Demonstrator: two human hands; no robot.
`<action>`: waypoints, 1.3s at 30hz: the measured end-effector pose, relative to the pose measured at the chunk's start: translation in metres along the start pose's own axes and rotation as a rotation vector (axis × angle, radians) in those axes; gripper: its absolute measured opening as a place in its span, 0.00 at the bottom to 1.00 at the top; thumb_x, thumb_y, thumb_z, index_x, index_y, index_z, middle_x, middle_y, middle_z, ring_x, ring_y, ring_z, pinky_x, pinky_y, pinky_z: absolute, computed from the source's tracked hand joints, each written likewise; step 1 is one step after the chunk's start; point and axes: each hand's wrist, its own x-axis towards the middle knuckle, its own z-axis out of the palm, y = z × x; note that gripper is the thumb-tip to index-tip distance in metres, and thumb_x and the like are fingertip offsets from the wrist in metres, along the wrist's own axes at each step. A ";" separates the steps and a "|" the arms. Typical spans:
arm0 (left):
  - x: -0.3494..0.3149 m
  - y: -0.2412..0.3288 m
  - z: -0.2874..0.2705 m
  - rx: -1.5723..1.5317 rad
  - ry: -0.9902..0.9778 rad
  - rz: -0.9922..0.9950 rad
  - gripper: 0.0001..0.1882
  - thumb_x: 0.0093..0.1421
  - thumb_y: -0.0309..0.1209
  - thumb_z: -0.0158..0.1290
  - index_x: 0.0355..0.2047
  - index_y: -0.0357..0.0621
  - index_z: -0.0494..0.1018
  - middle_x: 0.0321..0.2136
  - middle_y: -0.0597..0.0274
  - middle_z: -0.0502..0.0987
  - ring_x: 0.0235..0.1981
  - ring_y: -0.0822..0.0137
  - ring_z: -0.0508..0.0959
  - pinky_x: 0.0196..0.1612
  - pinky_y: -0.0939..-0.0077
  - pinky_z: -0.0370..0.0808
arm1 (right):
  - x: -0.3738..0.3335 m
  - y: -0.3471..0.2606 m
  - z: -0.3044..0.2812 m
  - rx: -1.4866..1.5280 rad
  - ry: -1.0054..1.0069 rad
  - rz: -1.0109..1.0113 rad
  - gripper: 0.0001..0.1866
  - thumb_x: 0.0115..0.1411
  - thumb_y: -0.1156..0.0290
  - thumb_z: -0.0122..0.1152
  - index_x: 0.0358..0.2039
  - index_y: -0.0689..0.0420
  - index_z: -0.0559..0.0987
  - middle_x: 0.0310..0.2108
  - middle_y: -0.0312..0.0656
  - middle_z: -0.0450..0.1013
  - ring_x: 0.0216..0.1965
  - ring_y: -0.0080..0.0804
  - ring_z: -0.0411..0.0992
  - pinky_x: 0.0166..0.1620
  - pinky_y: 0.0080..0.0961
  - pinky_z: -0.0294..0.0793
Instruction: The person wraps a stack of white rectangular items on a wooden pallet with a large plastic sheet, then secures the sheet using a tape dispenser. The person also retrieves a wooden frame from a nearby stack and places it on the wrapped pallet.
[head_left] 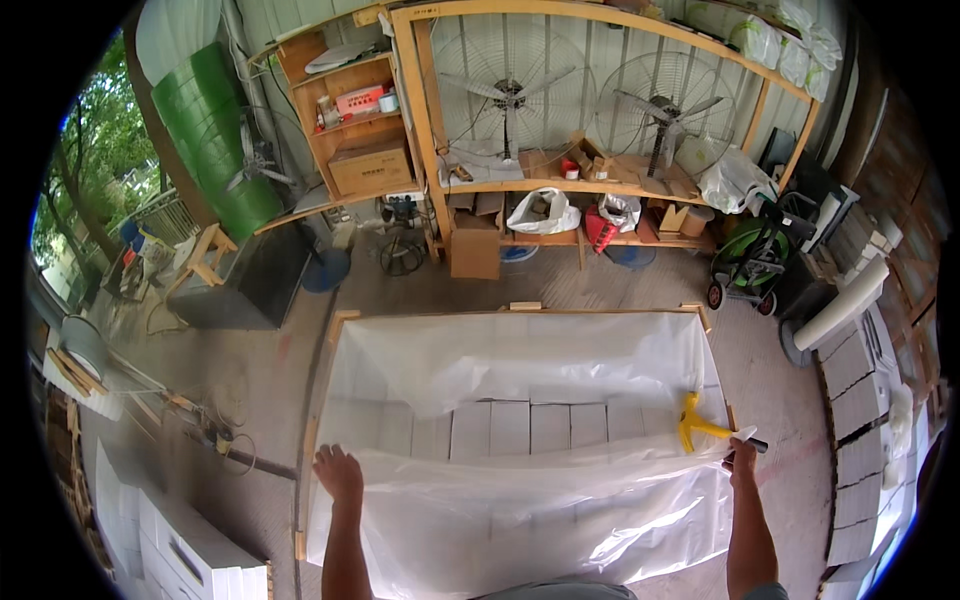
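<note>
A large wooden-edged crate (pixel 310 455) stands in front of me, with white boxes (pixel 510 428) in rows inside. Translucent plastic sheet (pixel 520 520) drapes over its near half, and more film (pixel 520 355) covers the far side. At the left edge, my left hand (pixel 338 474) rests on the sheet with its fingers apart. My right hand (pixel 740 457) is closed on the sheet's edge at the right side. Just beside it, a yellow forked tool (pixel 698 426) with a dark handle lies across the crate's right edge; its exact kind is unclear.
Wooden shelving (pixel 430 110) at the back holds two large fans (pixel 510 92), cartons and bags. A hand truck (pixel 755 265) stands at the back right. White stacks line the right (pixel 860 430) and lower left (pixel 180 530). A dark box (pixel 240 290) sits at the far left.
</note>
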 end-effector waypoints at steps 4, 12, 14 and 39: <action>0.029 0.078 -0.004 -0.394 0.318 0.113 0.12 0.54 0.31 0.53 0.36 0.38 0.71 0.41 0.50 0.71 0.47 0.52 0.68 0.49 0.58 0.64 | 0.014 0.009 0.001 0.021 0.007 0.021 0.11 0.51 0.58 0.58 0.31 0.50 0.72 0.23 0.33 0.69 0.24 0.24 0.69 0.24 0.24 0.70; 0.077 0.137 0.128 -0.851 -0.550 -0.409 0.21 0.53 0.44 0.48 0.30 0.35 0.72 0.26 0.45 0.76 0.23 0.54 0.77 0.27 0.61 0.73 | 0.007 -0.001 0.014 0.100 0.019 -0.015 0.12 0.51 0.58 0.58 0.32 0.49 0.73 0.24 0.34 0.71 0.24 0.24 0.70 0.24 0.23 0.71; 0.080 0.131 0.138 -1.071 -0.630 -0.412 0.16 0.53 0.39 0.47 0.28 0.35 0.71 0.20 0.48 0.74 0.16 0.58 0.75 0.19 0.65 0.71 | 0.000 -0.007 0.018 0.126 0.028 -0.021 0.11 0.51 0.60 0.58 0.31 0.52 0.74 0.24 0.34 0.71 0.22 0.24 0.71 0.23 0.21 0.71; -0.033 0.056 -0.054 -0.482 -0.593 0.676 0.22 0.48 0.35 0.59 0.43 0.42 0.71 0.42 0.56 0.72 0.45 0.57 0.71 0.55 0.57 0.62 | 0.000 -0.030 0.028 0.228 0.033 0.016 0.10 0.52 0.60 0.59 0.30 0.51 0.73 0.24 0.34 0.70 0.24 0.25 0.70 0.25 0.24 0.70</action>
